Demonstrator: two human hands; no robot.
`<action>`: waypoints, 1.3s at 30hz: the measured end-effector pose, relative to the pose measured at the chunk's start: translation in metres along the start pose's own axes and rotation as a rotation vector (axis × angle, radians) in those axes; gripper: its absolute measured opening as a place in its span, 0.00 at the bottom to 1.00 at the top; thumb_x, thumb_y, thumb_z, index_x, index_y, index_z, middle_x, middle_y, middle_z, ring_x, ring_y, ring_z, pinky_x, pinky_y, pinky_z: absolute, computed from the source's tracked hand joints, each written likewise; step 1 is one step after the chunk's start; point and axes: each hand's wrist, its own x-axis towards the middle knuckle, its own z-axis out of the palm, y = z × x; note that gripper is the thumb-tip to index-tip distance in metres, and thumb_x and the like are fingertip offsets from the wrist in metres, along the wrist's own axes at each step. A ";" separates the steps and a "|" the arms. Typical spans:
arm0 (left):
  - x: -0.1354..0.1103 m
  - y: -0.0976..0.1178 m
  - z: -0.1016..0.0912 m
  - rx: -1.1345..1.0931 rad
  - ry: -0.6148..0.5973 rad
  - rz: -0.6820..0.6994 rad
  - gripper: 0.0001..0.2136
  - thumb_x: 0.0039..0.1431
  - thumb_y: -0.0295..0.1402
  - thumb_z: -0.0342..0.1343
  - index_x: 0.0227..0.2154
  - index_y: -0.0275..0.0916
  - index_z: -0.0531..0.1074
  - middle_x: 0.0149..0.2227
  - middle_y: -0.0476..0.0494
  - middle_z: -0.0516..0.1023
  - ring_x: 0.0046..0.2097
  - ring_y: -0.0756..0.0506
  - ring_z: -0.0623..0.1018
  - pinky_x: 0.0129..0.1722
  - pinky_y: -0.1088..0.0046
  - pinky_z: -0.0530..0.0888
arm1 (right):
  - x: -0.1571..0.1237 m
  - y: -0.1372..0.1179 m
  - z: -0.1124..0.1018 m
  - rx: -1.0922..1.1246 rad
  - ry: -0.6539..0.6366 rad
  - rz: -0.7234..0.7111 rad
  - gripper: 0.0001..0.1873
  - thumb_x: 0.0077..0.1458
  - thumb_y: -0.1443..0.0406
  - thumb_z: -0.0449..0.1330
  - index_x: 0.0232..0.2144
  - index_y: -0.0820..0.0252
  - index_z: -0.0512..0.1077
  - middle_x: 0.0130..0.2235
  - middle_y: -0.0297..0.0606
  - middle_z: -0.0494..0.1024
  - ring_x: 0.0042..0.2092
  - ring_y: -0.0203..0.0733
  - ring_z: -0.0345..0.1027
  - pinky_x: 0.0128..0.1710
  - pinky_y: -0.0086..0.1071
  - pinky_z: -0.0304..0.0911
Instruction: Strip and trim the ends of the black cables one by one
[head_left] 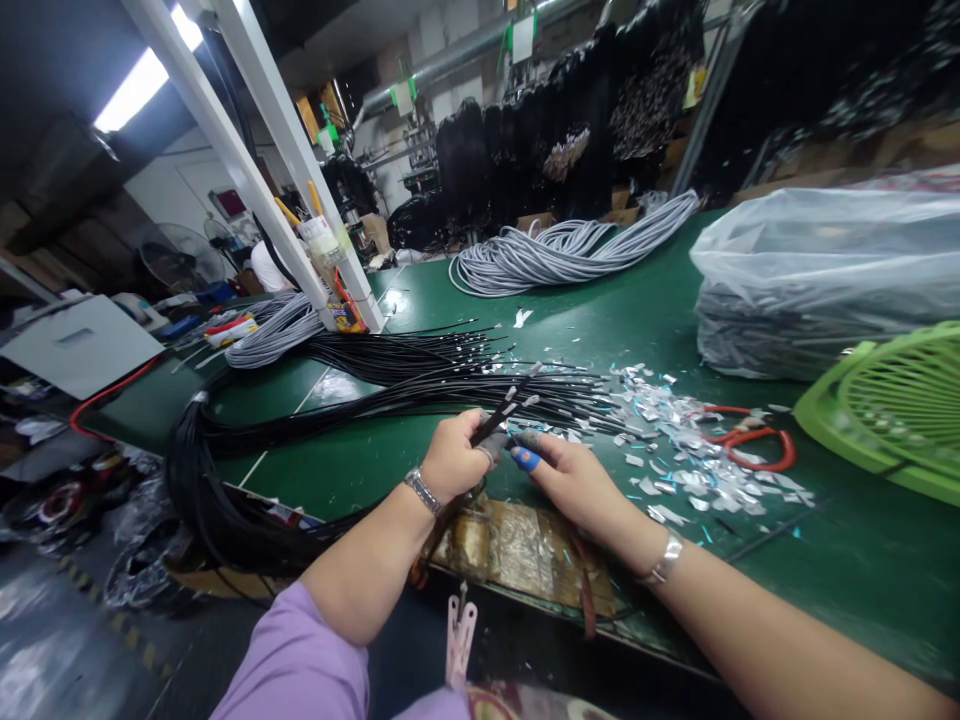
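My left hand [459,458] is closed around a few black cables [493,425], whose pale stripped ends point up and to the right. Just beside it, my right hand [570,478] pinches at a cable end, with blue tape wrapped on one fingertip. The exact spot between the fingertips is small and partly hidden. Behind both hands, a large bundle of black cables [390,400] lies across the green table [847,560], their ends toward the middle. Scraps of silver foil and blue bits [690,455] are scattered to the right of my hands.
Red-handled scissors [761,448] lie among the scraps. A green fan [892,410] and a clear plastic bag of grey items [825,290] stand at the right. Coiled grey cable [555,255] lies at the back. White posts [300,170] rise on the left. A taped block [525,550] sits at the front edge.
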 end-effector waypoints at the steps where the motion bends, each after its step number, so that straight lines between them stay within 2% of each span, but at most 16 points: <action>1: 0.000 -0.001 0.000 0.015 0.001 0.009 0.03 0.45 0.27 0.56 0.26 0.36 0.69 0.23 0.51 0.72 0.25 0.52 0.71 0.24 0.79 0.67 | 0.000 -0.001 0.000 0.000 -0.001 0.001 0.12 0.51 0.60 0.55 0.31 0.55 0.78 0.32 0.38 0.81 0.36 0.49 0.72 0.38 0.39 0.65; 8: 0.000 -0.002 0.000 -0.002 -0.005 0.027 0.04 0.44 0.26 0.55 0.26 0.36 0.70 0.23 0.51 0.73 0.25 0.51 0.71 0.24 0.79 0.67 | -0.001 -0.003 0.000 0.015 -0.007 -0.012 0.13 0.53 0.59 0.55 0.29 0.55 0.79 0.29 0.36 0.80 0.31 0.45 0.69 0.35 0.36 0.64; 13: -0.001 0.004 0.002 -0.089 -0.009 -0.039 0.05 0.43 0.26 0.56 0.26 0.36 0.69 0.21 0.52 0.72 0.22 0.52 0.72 0.21 0.78 0.69 | -0.001 -0.004 -0.002 -0.026 -0.010 -0.031 0.15 0.53 0.59 0.53 0.30 0.56 0.79 0.30 0.35 0.80 0.32 0.44 0.69 0.34 0.34 0.64; 20: 0.000 0.015 0.000 -0.197 -0.063 -0.136 0.13 0.43 0.38 0.64 0.26 0.36 0.67 0.17 0.54 0.68 0.16 0.54 0.67 0.15 0.80 0.63 | -0.001 -0.002 -0.004 -0.102 0.000 -0.061 0.16 0.53 0.58 0.52 0.27 0.57 0.78 0.25 0.34 0.78 0.28 0.42 0.67 0.30 0.33 0.63; 25: 0.002 0.018 -0.004 -0.229 -0.128 -0.189 0.17 0.44 0.44 0.64 0.25 0.36 0.65 0.16 0.56 0.67 0.13 0.57 0.62 0.13 0.81 0.56 | -0.001 0.000 -0.004 -0.148 0.003 -0.083 0.16 0.53 0.58 0.52 0.25 0.58 0.76 0.25 0.36 0.78 0.28 0.43 0.68 0.29 0.33 0.63; 31: 0.004 0.015 -0.008 -0.298 -0.192 -0.234 0.21 0.40 0.49 0.64 0.21 0.37 0.63 0.14 0.57 0.65 0.12 0.58 0.60 0.12 0.81 0.54 | -0.002 0.003 -0.003 -0.197 0.008 -0.119 0.14 0.53 0.60 0.53 0.25 0.57 0.76 0.24 0.35 0.78 0.27 0.42 0.68 0.28 0.32 0.62; 35: 0.005 0.018 -0.007 -0.301 -0.160 -0.248 0.20 0.41 0.48 0.64 0.22 0.37 0.63 0.15 0.57 0.65 0.13 0.58 0.60 0.12 0.81 0.54 | -0.003 0.003 -0.002 -0.203 0.013 -0.116 0.14 0.54 0.60 0.52 0.27 0.56 0.76 0.26 0.35 0.79 0.29 0.43 0.70 0.29 0.33 0.64; 39: 0.004 0.018 -0.004 -0.235 -0.068 -0.187 0.17 0.42 0.44 0.63 0.23 0.37 0.64 0.15 0.56 0.66 0.14 0.57 0.61 0.13 0.81 0.57 | -0.003 0.001 -0.002 -0.207 0.041 -0.112 0.14 0.54 0.59 0.52 0.29 0.57 0.76 0.30 0.38 0.81 0.32 0.45 0.72 0.32 0.35 0.66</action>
